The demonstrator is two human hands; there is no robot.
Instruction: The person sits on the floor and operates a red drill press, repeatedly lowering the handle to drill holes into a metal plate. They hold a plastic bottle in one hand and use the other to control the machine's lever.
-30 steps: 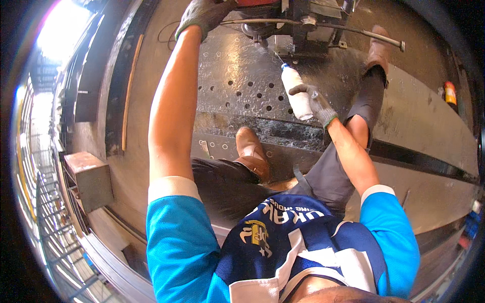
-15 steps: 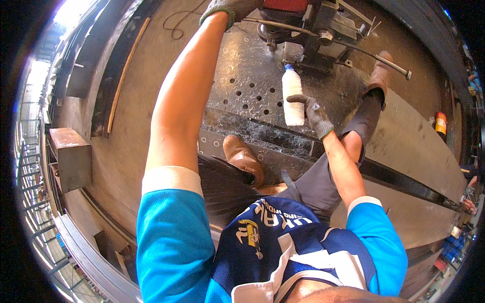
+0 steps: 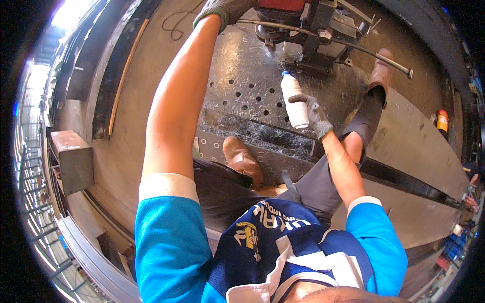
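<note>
The gloved right hand (image 3: 316,116) is grasping a white bottle (image 3: 291,87), its fingers wrapping the lower half and holding it tilted above a steel plate (image 3: 228,63) with round holes. The blue cap (image 3: 286,73) is pointing toward a black machine (image 3: 319,38), just short of it. The gloved left hand (image 3: 227,10) is reaching beside the machine's red part (image 3: 281,5) (whether its fingers are clenching anything, I cannot make out), and a brown boot (image 3: 240,156) is resting nearer the body

A dull brown floor (image 3: 116,146) lies on the left, where a grey rectangular metal box (image 3: 74,161) stands. Strong white light (image 3: 73,11) shines at the upper left; below is a dark metal framework (image 3: 38,217).
</note>
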